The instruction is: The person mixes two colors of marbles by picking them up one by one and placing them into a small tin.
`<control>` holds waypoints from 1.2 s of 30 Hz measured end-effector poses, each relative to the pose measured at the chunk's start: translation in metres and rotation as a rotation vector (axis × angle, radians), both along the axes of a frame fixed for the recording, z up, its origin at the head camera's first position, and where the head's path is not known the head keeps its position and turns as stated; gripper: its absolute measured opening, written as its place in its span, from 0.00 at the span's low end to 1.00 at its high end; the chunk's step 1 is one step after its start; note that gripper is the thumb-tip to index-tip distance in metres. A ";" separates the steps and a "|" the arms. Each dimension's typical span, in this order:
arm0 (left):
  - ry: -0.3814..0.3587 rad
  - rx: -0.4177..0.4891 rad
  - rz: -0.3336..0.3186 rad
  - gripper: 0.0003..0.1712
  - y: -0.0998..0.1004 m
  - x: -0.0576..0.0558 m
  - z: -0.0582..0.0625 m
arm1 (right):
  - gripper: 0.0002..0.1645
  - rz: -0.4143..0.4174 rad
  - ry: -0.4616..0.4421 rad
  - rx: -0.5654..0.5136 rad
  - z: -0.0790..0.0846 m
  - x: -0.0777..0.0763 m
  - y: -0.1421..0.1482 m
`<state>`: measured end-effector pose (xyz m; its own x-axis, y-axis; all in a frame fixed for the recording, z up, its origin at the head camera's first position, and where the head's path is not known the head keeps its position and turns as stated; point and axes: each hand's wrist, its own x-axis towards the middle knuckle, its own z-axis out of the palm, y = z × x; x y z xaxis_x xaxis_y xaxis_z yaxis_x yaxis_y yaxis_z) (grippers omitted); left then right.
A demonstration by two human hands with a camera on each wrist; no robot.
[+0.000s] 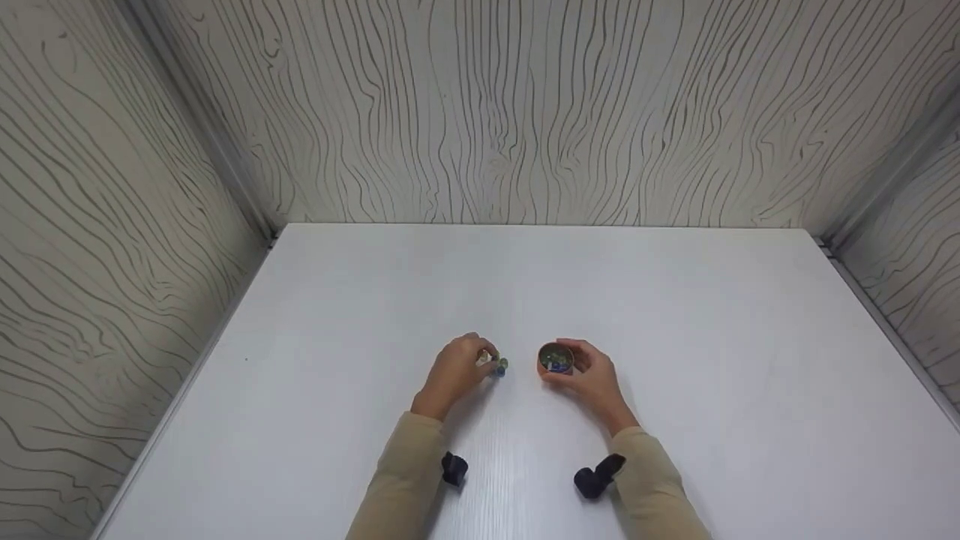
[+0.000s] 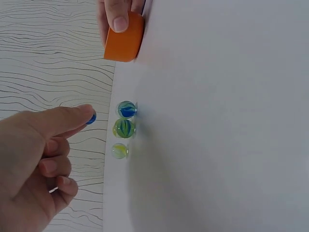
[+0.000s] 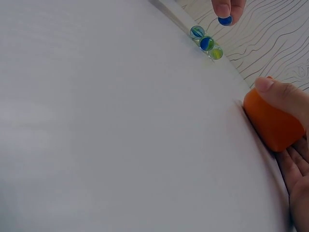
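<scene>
Between thumb and fingertip, my left hand [image 1: 452, 376] pinches a blue glass marble [image 3: 225, 21], raised above the table in both wrist views. Close beside it on the table lie a clear marble with blue swirls [image 2: 126, 109], a green-and-blue marble [image 2: 125, 128] and a pale yellow one [image 2: 120, 151], grouped together. My right hand [image 1: 598, 380] grips a small orange cup [image 3: 273, 121] from its right side, thumb at the rim. The cup stands upright on the table, its mouth facing up in the head view. Inside it, green and blue marbles [image 1: 556, 362] show.
A white table [image 1: 480, 285] spreads under both hands. Panels with a wood-grain line pattern [image 1: 495, 112] rise behind it and at both sides. Each sleeved forearm carries a black wrist camera, the left one [image 1: 454, 469] and the right one [image 1: 592, 482].
</scene>
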<state>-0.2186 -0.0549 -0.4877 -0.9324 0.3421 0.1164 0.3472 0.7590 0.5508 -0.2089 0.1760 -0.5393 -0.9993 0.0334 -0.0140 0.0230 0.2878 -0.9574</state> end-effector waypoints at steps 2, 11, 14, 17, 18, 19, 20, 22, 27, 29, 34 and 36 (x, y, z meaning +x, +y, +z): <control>0.005 -0.005 -0.001 0.07 0.002 0.000 0.001 | 0.38 0.001 0.002 0.008 0.001 0.001 0.000; -0.004 -0.051 0.012 0.08 0.017 0.000 0.007 | 0.38 0.001 -0.012 0.009 0.003 0.001 0.000; 0.016 -0.058 0.003 0.08 0.019 0.000 0.007 | 0.38 -0.001 -0.008 0.013 0.002 0.001 0.000; 0.016 -0.053 -0.003 0.08 0.021 0.000 0.009 | 0.38 -0.003 -0.007 0.013 0.001 0.001 0.000; 0.015 -0.050 -0.004 0.08 0.021 0.000 0.009 | 0.38 -0.003 -0.008 0.012 0.001 0.000 0.000; 0.018 -0.049 -0.007 0.08 0.022 0.001 0.009 | 0.38 -0.003 -0.007 0.010 0.000 0.000 0.000; 0.021 -0.049 -0.010 0.08 0.022 0.001 0.010 | 0.38 -0.002 -0.006 0.010 0.000 0.000 0.001; 0.040 -0.053 -0.021 0.08 0.024 0.001 0.010 | 0.38 0.000 -0.006 0.005 0.001 0.000 0.001; 0.110 -0.077 -0.061 0.08 0.029 0.000 0.011 | 0.38 0.010 -0.008 -0.005 0.003 0.001 0.001; 0.131 -0.085 -0.072 0.08 0.031 -0.001 0.012 | 0.38 0.014 -0.008 0.000 0.004 0.001 0.001; 0.153 -0.079 -0.091 0.08 0.035 -0.001 0.015 | 0.38 0.014 -0.019 0.012 0.005 0.001 0.000; 0.159 -0.071 -0.095 0.07 0.035 -0.001 0.016 | 0.38 0.011 -0.024 0.016 0.005 0.001 0.000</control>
<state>-0.2193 -0.0196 -0.4715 -0.8673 0.4405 0.2319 0.4976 0.7533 0.4301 -0.2079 0.1764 -0.5345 -0.9991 0.0225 -0.0370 0.0421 0.3031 -0.9520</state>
